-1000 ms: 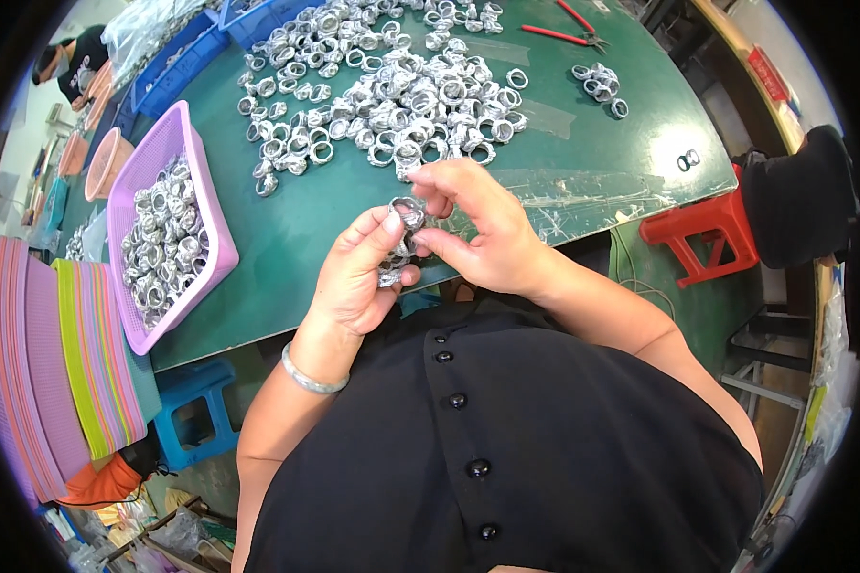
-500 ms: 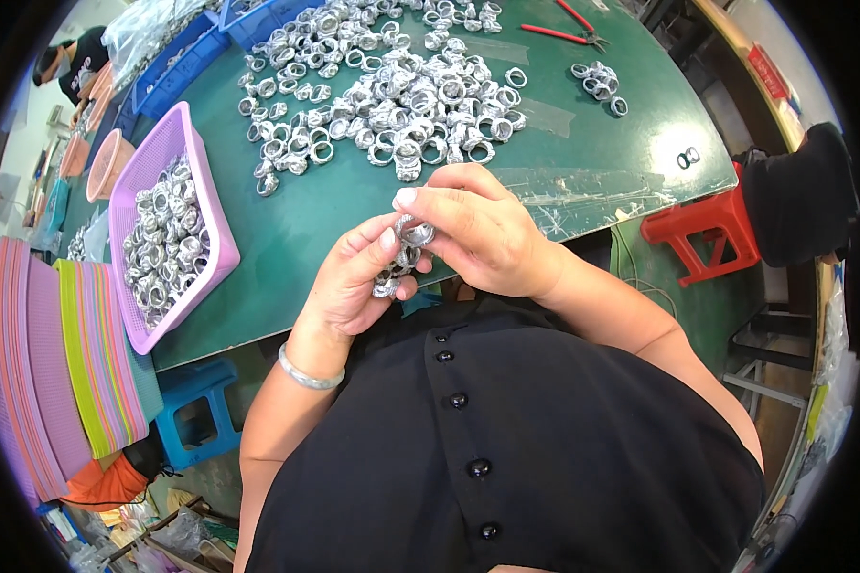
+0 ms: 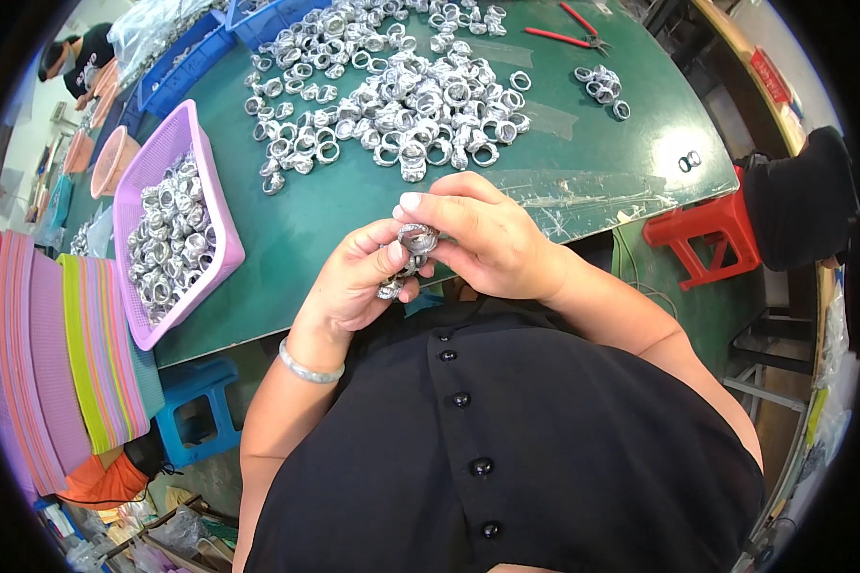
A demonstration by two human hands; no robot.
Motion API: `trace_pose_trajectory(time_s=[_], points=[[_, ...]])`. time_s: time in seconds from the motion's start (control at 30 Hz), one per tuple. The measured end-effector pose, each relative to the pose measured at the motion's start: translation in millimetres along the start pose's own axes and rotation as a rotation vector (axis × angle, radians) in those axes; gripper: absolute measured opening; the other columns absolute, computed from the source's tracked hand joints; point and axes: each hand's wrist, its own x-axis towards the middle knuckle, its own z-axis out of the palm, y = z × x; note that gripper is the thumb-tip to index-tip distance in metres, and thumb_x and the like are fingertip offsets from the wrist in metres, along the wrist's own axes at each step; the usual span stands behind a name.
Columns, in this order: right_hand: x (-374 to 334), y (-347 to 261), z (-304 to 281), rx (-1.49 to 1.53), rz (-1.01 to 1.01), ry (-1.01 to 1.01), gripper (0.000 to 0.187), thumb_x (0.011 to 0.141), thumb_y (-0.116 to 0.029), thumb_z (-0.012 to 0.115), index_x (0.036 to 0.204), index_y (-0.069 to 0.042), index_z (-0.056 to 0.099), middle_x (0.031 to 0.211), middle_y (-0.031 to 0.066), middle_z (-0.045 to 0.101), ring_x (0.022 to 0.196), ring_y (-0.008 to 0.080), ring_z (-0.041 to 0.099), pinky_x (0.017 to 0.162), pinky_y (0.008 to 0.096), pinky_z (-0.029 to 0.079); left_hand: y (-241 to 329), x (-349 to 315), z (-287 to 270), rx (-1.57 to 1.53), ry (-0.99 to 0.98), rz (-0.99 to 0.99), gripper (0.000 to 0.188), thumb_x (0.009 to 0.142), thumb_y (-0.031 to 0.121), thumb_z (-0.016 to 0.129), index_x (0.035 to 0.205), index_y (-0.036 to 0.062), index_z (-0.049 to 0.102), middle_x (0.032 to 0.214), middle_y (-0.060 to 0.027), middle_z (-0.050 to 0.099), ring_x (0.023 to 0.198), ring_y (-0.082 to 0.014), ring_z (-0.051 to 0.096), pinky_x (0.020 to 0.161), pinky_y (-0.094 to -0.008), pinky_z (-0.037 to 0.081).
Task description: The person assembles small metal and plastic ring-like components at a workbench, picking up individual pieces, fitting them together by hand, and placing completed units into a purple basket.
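Both hands meet in front of my chest, just off the near edge of the green table [image 3: 287,224]. Several silver-coloured rings [image 3: 390,288] are gathered in the curled fingers of my left hand [image 3: 350,283]. Thumb and fingers of my right hand [image 3: 492,239] pinch one silver ring [image 3: 419,239] directly above them, its round opening visible. Beyond my hands lies a large heap of similar rings [image 3: 430,100]. To the left a pink plastic basket [image 3: 227,250] stands tilted in view, holding many more rings.
Red-handled pliers [image 3: 559,37] lie at the far right, near a small cluster of rings [image 3: 602,86] and two dark rings [image 3: 688,160]. Blue bins [image 3: 186,67] stand at the back left. Stacked coloured baskets [image 3: 91,353], a blue stool [image 3: 199,411] and a red stool [image 3: 702,239] flank me.
The ring in my right fingers has turned slightly, showing its opening and edge differently. Both hands stay nearly in place. The whole view has shifted slightly.
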Motion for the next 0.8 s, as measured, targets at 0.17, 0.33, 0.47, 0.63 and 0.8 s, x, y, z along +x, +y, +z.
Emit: trace_pose_trajectory(time_s=[0.17, 0.33, 0.47, 0.63, 0.8], points=[[2.5, -1.9, -2.7, 0.080, 0.041, -0.005, 0.058, 0.062, 0.004, 0.069, 0.116, -0.001, 0.049, 0.095, 0.0097, 0.061, 0.085, 0.0250, 0.057, 0.070, 0.0332, 0.048, 2.8, 3.1, -1.8, -0.018, -0.026, 0.012, 0.030, 0.084, 0.025, 0.059, 0.105, 0.0034, 0.055, 0.091, -0.0049, 0.058, 0.077, -0.0126, 0.057, 0.053, -0.0210, 0.044], [3.0, -1.3, -4.4, 0.079, 0.068, 0.005, 0.057, 0.062, 0.003, 0.071, 0.114, -0.001, 0.049, 0.095, 0.0101, 0.061, 0.083, 0.0251, 0.058, 0.070, 0.0324, 0.047, 5.2, 7.0, -2.6, -0.007, -0.021, 0.002, 0.038, 0.084, 0.034, 0.057, 0.103, 0.0017, 0.054, 0.088, -0.0049, 0.058, 0.075, -0.0116, 0.056, 0.052, -0.0206, 0.043], [6.7, -3.8, -0.4, 0.065, 0.071, 0.065, 0.055, 0.062, 0.004, 0.069, 0.113, -0.001, 0.050, 0.087, 0.0092, 0.059, 0.076, 0.0250, 0.056, 0.067, 0.0332, 0.046, 8.4, 8.1, -0.4, -0.020, 0.001, -0.024, 0.043, 0.084, 0.042, 0.054, 0.100, 0.0016, 0.055, 0.084, -0.0042, 0.058, 0.073, -0.0113, 0.055, 0.051, -0.0206, 0.043], [9.6, -2.8, 5.0, 0.043, 0.068, 0.111, 0.053, 0.061, 0.004, 0.067, 0.111, -0.002, 0.051, 0.082, 0.0086, 0.057, 0.071, 0.0258, 0.054, 0.065, 0.0340, 0.045, 11.6, 7.8, 2.3, -0.034, 0.064, -0.019, 0.043, 0.085, 0.044, 0.052, 0.099, 0.0025, 0.056, 0.083, -0.0042, 0.058, 0.070, -0.0116, 0.055, 0.051, -0.0210, 0.043], [16.6, -0.1, 8.8, -0.027, -0.055, 0.085, 0.056, 0.060, 0.005, 0.071, 0.111, -0.002, 0.049, 0.083, 0.0088, 0.059, 0.071, 0.0236, 0.056, 0.062, 0.0318, 0.045, 14.1, 6.8, 0.3, -0.023, 0.092, 0.057, 0.040, 0.087, 0.041, 0.049, 0.098, 0.0028, 0.056, 0.084, -0.0044, 0.058, 0.069, -0.0122, 0.056, 0.050, -0.0218, 0.044]])
